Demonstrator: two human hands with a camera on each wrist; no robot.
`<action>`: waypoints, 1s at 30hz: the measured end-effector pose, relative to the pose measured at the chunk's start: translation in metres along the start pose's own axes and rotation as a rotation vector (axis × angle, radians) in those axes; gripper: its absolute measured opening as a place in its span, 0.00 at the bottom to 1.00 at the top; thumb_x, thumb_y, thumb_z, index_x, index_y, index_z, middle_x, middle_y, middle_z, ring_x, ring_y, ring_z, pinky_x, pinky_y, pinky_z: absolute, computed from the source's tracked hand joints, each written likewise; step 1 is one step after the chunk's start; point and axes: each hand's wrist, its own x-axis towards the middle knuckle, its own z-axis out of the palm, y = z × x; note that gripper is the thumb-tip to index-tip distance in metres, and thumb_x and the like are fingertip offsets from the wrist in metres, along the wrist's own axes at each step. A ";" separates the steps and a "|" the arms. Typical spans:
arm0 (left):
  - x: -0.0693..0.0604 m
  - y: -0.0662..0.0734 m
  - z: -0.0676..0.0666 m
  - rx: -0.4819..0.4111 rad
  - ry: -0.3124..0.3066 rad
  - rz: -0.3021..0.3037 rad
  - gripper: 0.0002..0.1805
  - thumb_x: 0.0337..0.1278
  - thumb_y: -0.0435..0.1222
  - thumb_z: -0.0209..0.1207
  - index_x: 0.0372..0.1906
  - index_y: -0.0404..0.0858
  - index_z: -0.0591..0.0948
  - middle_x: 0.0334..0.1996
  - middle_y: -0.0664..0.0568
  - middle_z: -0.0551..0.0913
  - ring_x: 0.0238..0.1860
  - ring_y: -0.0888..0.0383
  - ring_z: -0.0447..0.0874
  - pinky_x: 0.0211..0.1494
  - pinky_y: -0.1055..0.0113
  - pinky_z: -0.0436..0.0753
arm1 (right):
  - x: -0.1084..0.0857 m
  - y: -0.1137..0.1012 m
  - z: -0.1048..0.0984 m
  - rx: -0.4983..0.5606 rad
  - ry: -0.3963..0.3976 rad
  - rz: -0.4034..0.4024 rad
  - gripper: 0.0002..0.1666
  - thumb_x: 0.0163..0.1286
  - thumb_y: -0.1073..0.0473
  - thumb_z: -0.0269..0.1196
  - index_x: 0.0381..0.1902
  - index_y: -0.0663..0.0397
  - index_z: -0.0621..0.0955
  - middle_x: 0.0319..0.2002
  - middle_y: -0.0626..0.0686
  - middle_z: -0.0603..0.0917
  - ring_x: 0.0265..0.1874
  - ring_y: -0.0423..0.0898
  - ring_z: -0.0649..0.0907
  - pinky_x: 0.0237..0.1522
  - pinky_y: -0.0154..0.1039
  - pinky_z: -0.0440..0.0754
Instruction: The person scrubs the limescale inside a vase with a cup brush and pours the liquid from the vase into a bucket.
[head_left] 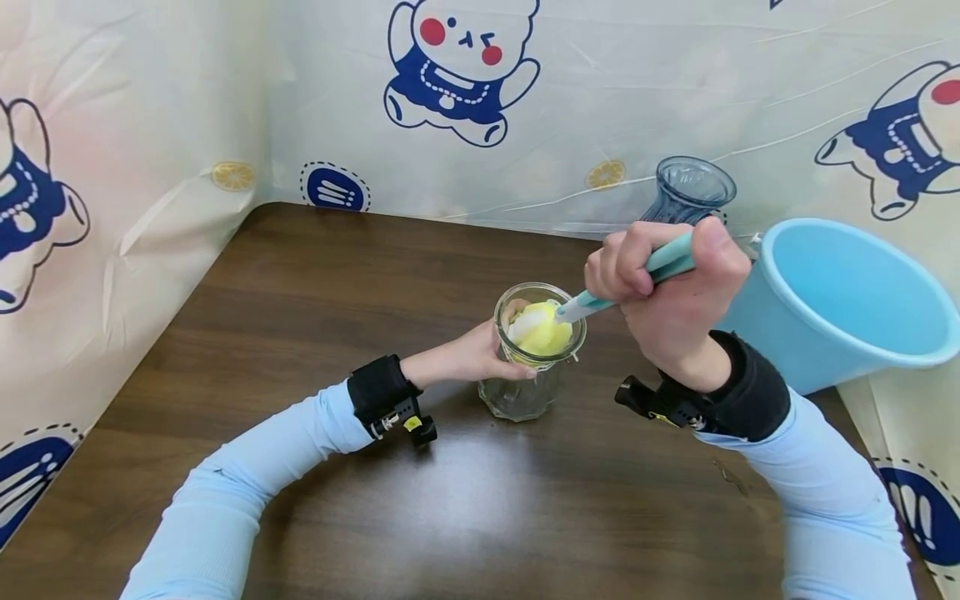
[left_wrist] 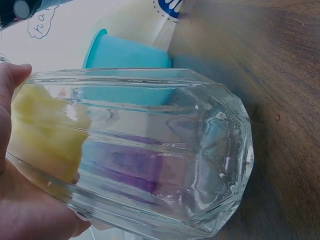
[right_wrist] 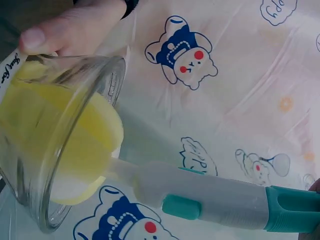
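Observation:
My left hand [head_left: 476,354] grips a clear glass jar [head_left: 521,398] just below its mouth. The thumb lies across the front, and the fingers are partly hidden behind the glass. In my right hand [head_left: 678,292] is the teal and white handle [right_wrist: 225,200] of a sponge bottle brush, held in a fist and slanting down to the left. Its yellow and white sponge head [head_left: 547,335] sits inside the jar's upper part, squeezed against the glass. The left wrist view shows the lower part of the jar without sponge. Whether the base touches the table cannot be told.
A light blue bucket [head_left: 787,333] stands at the right table edge, beyond my right wrist. Behind the right hand is a blue glass vase [head_left: 667,204], partly hidden. A printed curtain [head_left: 570,108] encloses the brown table [head_left: 337,275] at the back and sides.

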 end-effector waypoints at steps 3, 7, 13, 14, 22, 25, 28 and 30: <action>0.000 0.001 -0.001 0.010 0.004 0.010 0.41 0.40 0.25 0.66 0.59 0.31 0.55 0.53 0.40 0.66 0.52 0.53 0.67 0.57 0.64 0.67 | -0.001 0.009 0.003 -0.107 -0.021 -0.002 0.31 0.65 0.44 0.43 0.07 0.56 0.56 0.08 0.47 0.52 0.08 0.40 0.54 0.11 0.33 0.51; 0.001 0.000 -0.001 0.018 0.004 0.026 0.39 0.40 0.26 0.65 0.58 0.32 0.56 0.52 0.39 0.67 0.51 0.53 0.68 0.57 0.65 0.69 | -0.006 0.025 0.002 -0.216 -0.040 0.013 0.33 0.66 0.41 0.42 0.08 0.54 0.57 0.08 0.47 0.53 0.07 0.40 0.54 0.09 0.33 0.51; 0.002 -0.001 -0.001 0.018 -0.021 0.047 0.38 0.42 0.27 0.64 0.58 0.32 0.56 0.51 0.40 0.71 0.50 0.54 0.71 0.55 0.65 0.70 | -0.019 0.049 -0.009 -0.328 -0.015 -0.005 0.35 0.68 0.39 0.45 0.07 0.55 0.57 0.07 0.48 0.54 0.06 0.40 0.55 0.08 0.33 0.53; 0.002 -0.001 0.000 0.013 -0.026 0.047 0.38 0.42 0.27 0.64 0.58 0.31 0.56 0.52 0.39 0.71 0.50 0.54 0.71 0.55 0.65 0.70 | -0.021 0.052 -0.011 -0.344 -0.011 -0.010 0.35 0.68 0.39 0.45 0.07 0.55 0.57 0.07 0.48 0.54 0.05 0.41 0.56 0.08 0.33 0.53; 0.003 0.000 -0.002 0.013 -0.022 0.040 0.39 0.41 0.26 0.64 0.58 0.32 0.55 0.52 0.38 0.70 0.51 0.53 0.70 0.54 0.65 0.70 | -0.030 0.062 -0.016 -0.359 -0.021 -0.002 0.35 0.68 0.39 0.45 0.09 0.56 0.59 0.07 0.49 0.54 0.05 0.42 0.55 0.09 0.33 0.53; 0.004 -0.001 -0.003 -0.028 -0.026 0.041 0.39 0.41 0.25 0.64 0.58 0.32 0.54 0.53 0.38 0.70 0.51 0.52 0.70 0.54 0.65 0.71 | -0.029 0.063 -0.014 -0.385 -0.028 -0.006 0.35 0.68 0.39 0.45 0.09 0.55 0.59 0.07 0.49 0.55 0.05 0.42 0.56 0.09 0.33 0.54; 0.003 -0.002 -0.003 -0.017 -0.029 0.041 0.38 0.41 0.26 0.64 0.58 0.32 0.55 0.52 0.39 0.71 0.50 0.53 0.70 0.54 0.65 0.71 | -0.025 0.060 -0.011 -0.379 -0.009 -0.004 0.35 0.68 0.39 0.45 0.08 0.56 0.59 0.07 0.49 0.55 0.05 0.41 0.57 0.09 0.34 0.54; 0.002 -0.002 -0.003 -0.008 -0.033 0.036 0.38 0.42 0.26 0.64 0.58 0.32 0.55 0.51 0.39 0.72 0.49 0.54 0.71 0.54 0.66 0.71 | -0.020 0.055 -0.008 -0.359 0.010 0.004 0.35 0.68 0.39 0.46 0.08 0.56 0.59 0.07 0.49 0.55 0.06 0.41 0.57 0.09 0.34 0.54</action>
